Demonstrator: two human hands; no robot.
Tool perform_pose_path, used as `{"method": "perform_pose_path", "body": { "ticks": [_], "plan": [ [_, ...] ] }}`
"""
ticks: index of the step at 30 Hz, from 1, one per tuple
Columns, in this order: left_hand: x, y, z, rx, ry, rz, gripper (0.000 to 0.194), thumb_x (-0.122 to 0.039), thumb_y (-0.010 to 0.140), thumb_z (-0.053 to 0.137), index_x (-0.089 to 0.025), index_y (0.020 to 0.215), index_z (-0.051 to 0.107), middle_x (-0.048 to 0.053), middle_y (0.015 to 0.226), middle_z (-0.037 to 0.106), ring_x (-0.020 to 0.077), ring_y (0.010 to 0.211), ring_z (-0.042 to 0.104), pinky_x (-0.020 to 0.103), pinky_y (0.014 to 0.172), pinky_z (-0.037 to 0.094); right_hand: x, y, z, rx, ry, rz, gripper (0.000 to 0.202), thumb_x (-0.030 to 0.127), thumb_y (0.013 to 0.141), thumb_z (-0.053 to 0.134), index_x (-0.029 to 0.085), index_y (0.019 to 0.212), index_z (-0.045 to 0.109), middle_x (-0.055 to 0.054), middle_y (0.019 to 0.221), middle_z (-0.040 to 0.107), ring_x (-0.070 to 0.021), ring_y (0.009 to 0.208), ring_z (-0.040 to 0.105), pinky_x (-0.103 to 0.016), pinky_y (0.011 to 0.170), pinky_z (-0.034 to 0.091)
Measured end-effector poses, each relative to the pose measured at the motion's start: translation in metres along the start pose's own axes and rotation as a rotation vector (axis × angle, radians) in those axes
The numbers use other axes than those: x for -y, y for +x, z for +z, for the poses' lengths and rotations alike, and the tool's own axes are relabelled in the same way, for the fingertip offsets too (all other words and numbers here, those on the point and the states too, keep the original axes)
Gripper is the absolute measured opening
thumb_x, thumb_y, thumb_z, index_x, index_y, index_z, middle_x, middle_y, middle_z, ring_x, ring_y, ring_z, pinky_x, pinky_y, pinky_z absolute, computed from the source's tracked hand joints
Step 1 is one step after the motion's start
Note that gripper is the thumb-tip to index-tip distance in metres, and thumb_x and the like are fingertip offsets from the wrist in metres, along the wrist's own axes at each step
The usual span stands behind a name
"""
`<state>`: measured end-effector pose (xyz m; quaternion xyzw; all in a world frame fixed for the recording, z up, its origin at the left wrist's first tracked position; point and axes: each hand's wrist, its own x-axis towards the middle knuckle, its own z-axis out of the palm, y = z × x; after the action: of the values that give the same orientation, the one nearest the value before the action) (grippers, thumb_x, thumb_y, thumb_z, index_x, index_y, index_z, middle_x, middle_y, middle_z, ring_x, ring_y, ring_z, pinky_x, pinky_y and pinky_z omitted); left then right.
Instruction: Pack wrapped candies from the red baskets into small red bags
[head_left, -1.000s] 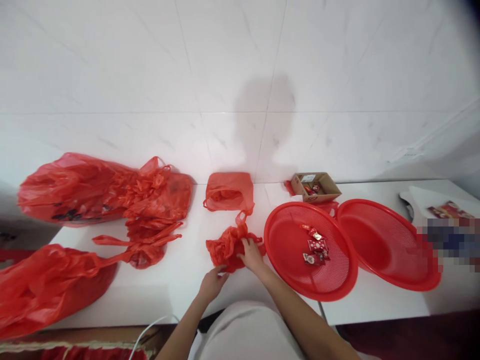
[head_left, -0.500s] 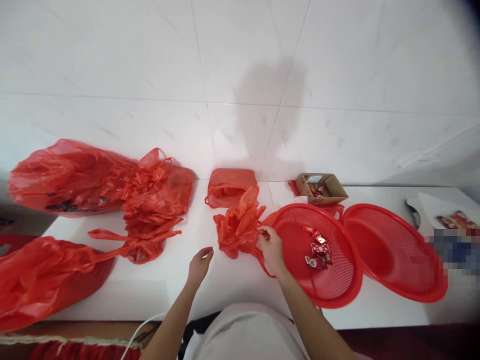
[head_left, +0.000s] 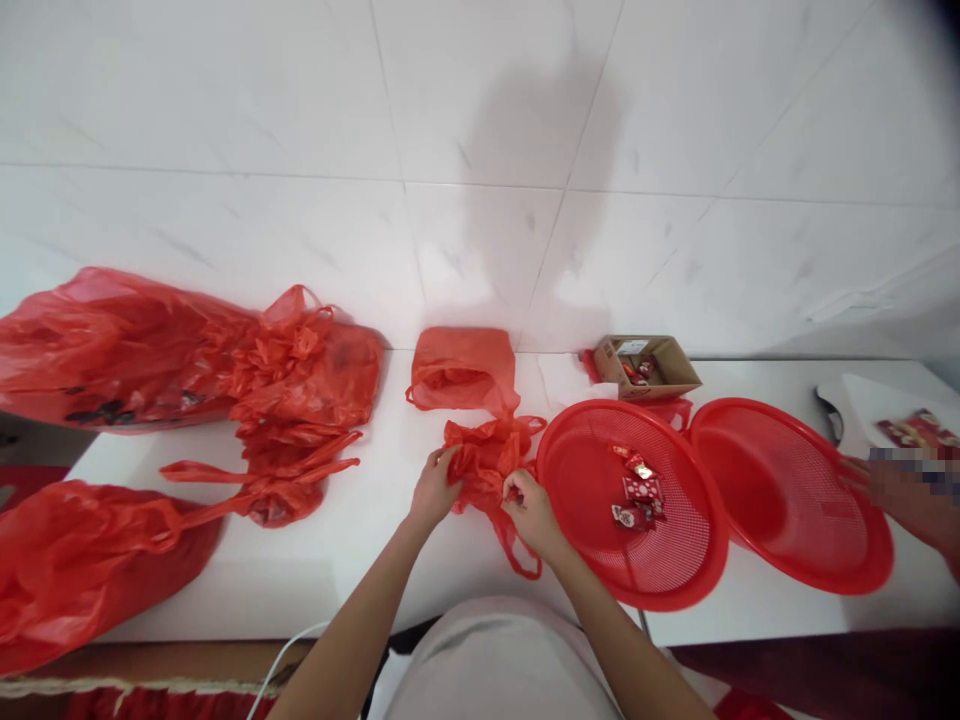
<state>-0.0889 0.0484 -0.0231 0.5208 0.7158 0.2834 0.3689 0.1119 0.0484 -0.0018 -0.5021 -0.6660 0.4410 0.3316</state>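
Seen from the head camera, a person's left hand (head_left: 436, 487) and right hand (head_left: 531, 512) pinch a crumpled red plastic bag (head_left: 491, 465) between nearly closed fingers — the bag lying on a white table (head_left: 390, 570) just left of a red mesh basket (head_left: 634, 505). Wrapped candies (head_left: 636, 490) sit inside that basket — an open cardboard box (head_left: 646, 368) stands behind it, a second red basket (head_left: 791, 495) beside it on the right.
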Motion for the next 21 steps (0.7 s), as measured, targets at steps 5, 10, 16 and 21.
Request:
{"method": "perform_pose_path", "body": {
  "ticks": [5,10,16,21],
  "plan": [
    [0.022,0.003,-0.023,-0.065,-0.059,-0.058,0.031,-0.021,0.075,0.052,-0.021,0.103,0.067,0.006,0.098,0.068,0.0245,0.094,0.062,0.037,0.088,0.045,-0.009,-0.012,-0.006,-0.114,0.038,0.061,0.008,0.015,0.074,0.044,0.022,0.074,0.046,0.002,0.074,0.052,-0.0137,0.071,0.051,-0.026,0.070,0.044],
    [0.054,-0.021,-0.049,-0.121,-0.199,-0.134,0.036,-0.030,0.077,0.047,-0.016,0.105,0.065,0.007,0.099,0.071,0.0247,0.091,0.065,0.037,0.082,0.049,-0.015,-0.011,0.000,-0.122,0.098,0.154,0.007,0.026,0.084,0.046,0.022,0.084,0.051,-0.006,0.096,0.064,-0.0177,0.083,0.061,-0.033,0.075,0.051],
    [0.065,-0.056,-0.053,-0.072,-0.581,-0.315,0.041,-0.036,0.070,0.062,-0.013,0.104,0.067,0.009,0.100,0.073,0.0275,0.092,0.067,0.038,0.081,0.051,-0.011,0.037,0.021,-0.004,-0.362,0.061,0.059,0.028,0.080,0.061,0.028,0.137,0.044,-0.014,0.146,0.035,-0.0335,0.132,0.038,-0.050,0.100,0.039],
    [0.068,-0.073,-0.034,0.020,-0.594,-0.321,0.034,-0.030,0.067,0.064,-0.016,0.097,0.071,0.009,0.102,0.074,0.0286,0.097,0.067,0.041,0.088,0.050,-0.019,0.068,0.043,0.299,-0.526,0.264,0.050,0.009,0.074,0.063,0.022,0.122,0.061,-0.019,0.134,0.049,-0.0341,0.111,0.054,-0.044,0.086,0.043]
  ]
}}
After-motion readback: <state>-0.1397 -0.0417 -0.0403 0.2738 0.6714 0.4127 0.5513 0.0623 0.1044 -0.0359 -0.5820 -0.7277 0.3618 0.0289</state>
